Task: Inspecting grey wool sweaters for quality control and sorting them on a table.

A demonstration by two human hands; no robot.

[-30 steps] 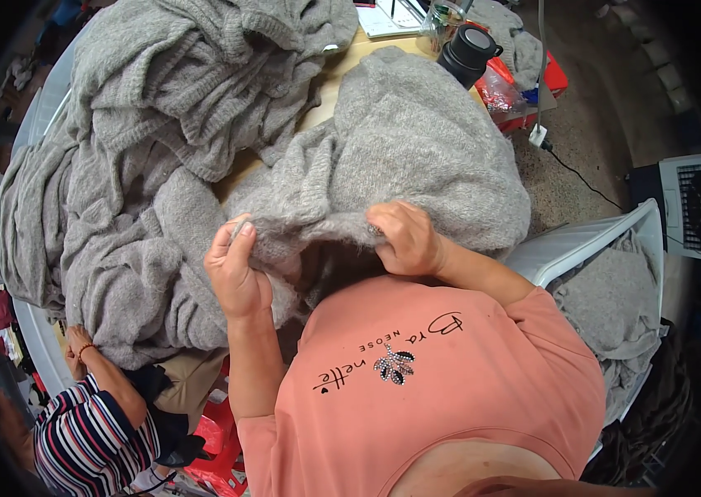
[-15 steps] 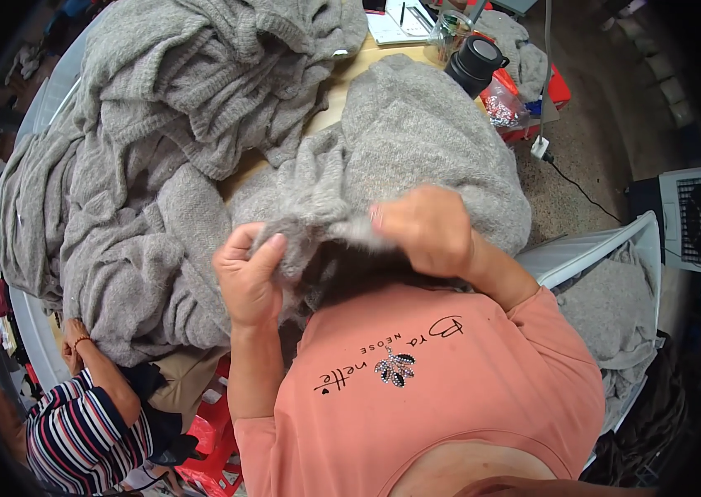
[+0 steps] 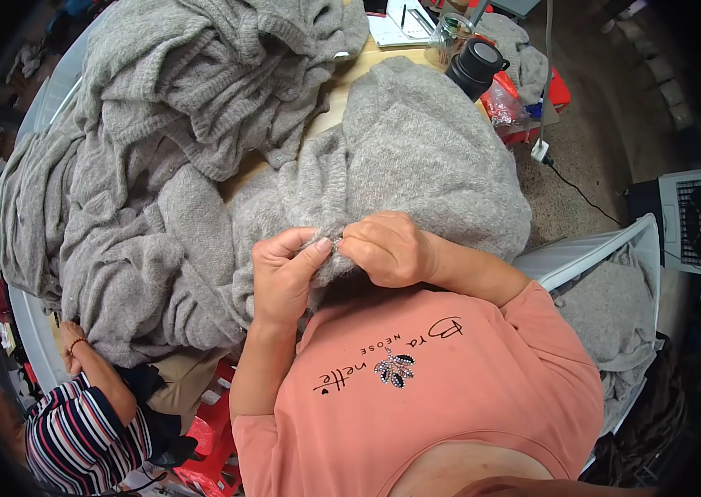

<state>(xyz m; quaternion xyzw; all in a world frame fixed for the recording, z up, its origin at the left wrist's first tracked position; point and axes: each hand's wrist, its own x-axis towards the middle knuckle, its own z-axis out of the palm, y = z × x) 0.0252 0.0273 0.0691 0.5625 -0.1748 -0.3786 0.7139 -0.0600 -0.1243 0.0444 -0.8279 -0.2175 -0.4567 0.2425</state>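
Observation:
A fuzzy grey knit sweater spreads over the near side of the table, its lower part reaching my lap. My left hand pinches a small fold of it between thumb and fingers. Right beside it, my right hand is closed with the fingertips on the same bit of knit, the two hands almost touching. Whether a small tool sits between the right fingertips is too fine to make out. A ribbed band of the sweater runs away from my hands toward the far side.
More grey knitwear is heaped at the left and far left. Beyond the sweater stand a black flask, a glass jar and a white notepad. A white-framed bin holds grey knits at right. A co-worker in a striped top sits left.
My right hand has come left and down to meet the left hand. The left hand has shifted slightly right, and the blurred stretch of knit between them is now bunched at the fingertips.

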